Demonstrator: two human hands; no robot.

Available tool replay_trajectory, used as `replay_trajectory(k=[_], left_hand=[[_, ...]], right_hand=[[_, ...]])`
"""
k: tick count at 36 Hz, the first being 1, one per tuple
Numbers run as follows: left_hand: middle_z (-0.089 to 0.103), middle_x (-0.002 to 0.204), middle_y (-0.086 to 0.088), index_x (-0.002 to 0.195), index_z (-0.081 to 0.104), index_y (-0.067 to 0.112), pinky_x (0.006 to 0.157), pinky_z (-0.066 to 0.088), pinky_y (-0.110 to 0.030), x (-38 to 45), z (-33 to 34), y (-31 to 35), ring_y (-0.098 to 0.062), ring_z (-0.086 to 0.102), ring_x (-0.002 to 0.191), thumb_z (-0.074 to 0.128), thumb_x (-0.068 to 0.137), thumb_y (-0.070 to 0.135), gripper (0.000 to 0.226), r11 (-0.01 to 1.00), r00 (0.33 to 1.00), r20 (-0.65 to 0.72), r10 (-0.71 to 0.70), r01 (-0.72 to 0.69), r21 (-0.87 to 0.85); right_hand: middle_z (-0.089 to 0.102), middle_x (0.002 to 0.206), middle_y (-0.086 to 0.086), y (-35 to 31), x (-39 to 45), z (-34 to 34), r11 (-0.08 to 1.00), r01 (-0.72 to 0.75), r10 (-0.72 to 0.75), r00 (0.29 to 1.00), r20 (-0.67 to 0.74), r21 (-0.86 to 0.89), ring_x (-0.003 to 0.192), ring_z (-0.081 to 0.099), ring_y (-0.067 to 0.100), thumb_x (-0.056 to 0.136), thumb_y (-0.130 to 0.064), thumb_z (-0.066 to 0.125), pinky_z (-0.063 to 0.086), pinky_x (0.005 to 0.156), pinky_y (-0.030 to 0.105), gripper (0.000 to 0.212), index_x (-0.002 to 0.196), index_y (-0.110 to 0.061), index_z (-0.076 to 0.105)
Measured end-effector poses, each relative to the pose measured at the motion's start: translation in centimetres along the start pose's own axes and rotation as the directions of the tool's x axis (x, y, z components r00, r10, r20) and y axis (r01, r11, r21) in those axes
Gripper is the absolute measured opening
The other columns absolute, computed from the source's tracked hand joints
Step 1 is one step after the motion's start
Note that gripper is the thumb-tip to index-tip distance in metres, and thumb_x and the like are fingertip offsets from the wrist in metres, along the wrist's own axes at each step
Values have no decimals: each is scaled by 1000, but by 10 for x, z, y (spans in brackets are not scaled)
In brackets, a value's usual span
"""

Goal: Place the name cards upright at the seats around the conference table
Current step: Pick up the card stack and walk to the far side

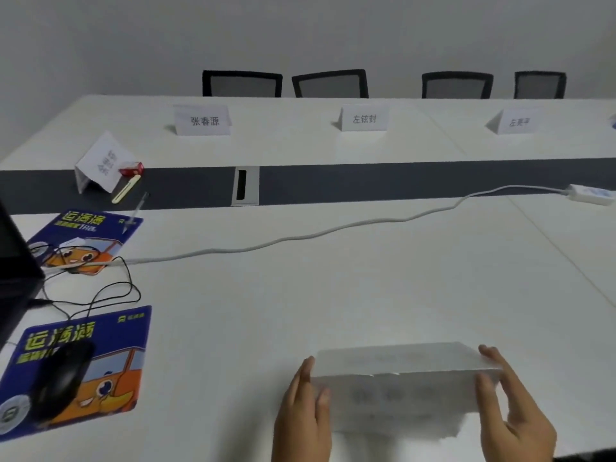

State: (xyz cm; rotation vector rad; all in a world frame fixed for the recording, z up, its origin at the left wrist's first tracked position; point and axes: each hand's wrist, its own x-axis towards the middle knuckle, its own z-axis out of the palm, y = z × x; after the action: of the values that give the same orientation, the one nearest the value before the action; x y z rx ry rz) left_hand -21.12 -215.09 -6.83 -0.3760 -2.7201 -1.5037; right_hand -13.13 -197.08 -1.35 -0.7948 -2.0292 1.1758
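A white folded name card (400, 385) stands tent-like on the white conference table (333, 288) near its front edge, its print blurred. My left hand (305, 415) grips its left end and my right hand (513, 411) grips its right end. Along the far side three name cards stand upright: one at the left (203, 120), one in the middle (364, 118), one at the right (515, 122). Another name card (100, 161) stands turned sideways at the table's left end.
A white cable (300, 236) runs across the table to a power strip (591, 194). Two blue mouse pads (110, 355) (83, 235), a black mouse (63, 378) and a dark monitor (13, 261) fill the left. Several black chairs (330, 83) line the far side.
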Motion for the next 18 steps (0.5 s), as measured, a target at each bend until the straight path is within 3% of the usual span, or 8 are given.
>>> replay_trajectory(k=[3,5,6,8,11,13,15,18], left_hand=[[58,112,34,112,40,36,81,30,8,6,-25,9,24,43,102,33,70,45,44,982,987,-153,-44,14,-189],[44,113,49,109,48,35,83,28,8,15,-43,12,31,39,101,36,71,45,41,954,974,-212,-80,14,-299],[46,111,48,105,53,35,84,31,6,21,-51,12,28,43,100,40,73,43,36,937,964,-237,-120,31,-349],[59,106,32,120,47,28,92,39,-8,36,-63,8,10,52,102,52,82,28,38,908,936,-280,-214,86,-410],[52,127,-7,131,36,13,102,39,-39,68,-76,-8,-20,48,115,51,86,4,48,905,896,-310,-316,187,-382],[43,136,-14,134,31,10,105,35,-40,92,-79,-24,-26,43,123,53,84,1,55,906,875,-316,-367,260,-333],[38,141,-16,136,26,9,108,33,-42,116,-77,-38,-30,38,128,54,83,0,61,893,857,-294,-424,342,-293],[35,144,-15,137,24,9,108,29,-37,144,-73,-58,-29,34,132,55,82,1,64,887,856,-258,-448,391,-244]], right_hand=[[56,96,-46,-33,6,12,998,45,-46,999,14,51,85,49,-26,69,-46,42,34,68,-9,33,98,-41,58],[54,94,-50,-56,12,30,994,72,-79,994,79,88,89,51,-21,72,-45,45,38,67,-7,30,100,-44,55],[55,95,-48,-65,16,42,990,94,-107,986,127,101,90,53,-17,75,-43,48,41,66,-5,29,103,-42,54],[57,107,-32,-74,29,68,987,119,-142,961,238,109,97,55,-3,85,-26,55,46,74,4,28,112,-32,54],[48,119,-13,-70,52,121,996,50,-79,894,441,78,108,48,10,88,-11,49,42,88,19,37,124,-19,49],[49,119,-9,-57,67,156,993,-85,22,806,591,78,109,45,9,89,-7,47,38,91,22,38,126,-14,47],[56,111,-4,-40,79,185,984,-171,91,712,697,46,102,49,11,86,-2,46,40,77,15,36,121,-12,51],[57,118,2,-19,93,216,979,-202,134,657,742,2,104,50,13,85,-1,46,40,70,9,43,126,-13,46]])
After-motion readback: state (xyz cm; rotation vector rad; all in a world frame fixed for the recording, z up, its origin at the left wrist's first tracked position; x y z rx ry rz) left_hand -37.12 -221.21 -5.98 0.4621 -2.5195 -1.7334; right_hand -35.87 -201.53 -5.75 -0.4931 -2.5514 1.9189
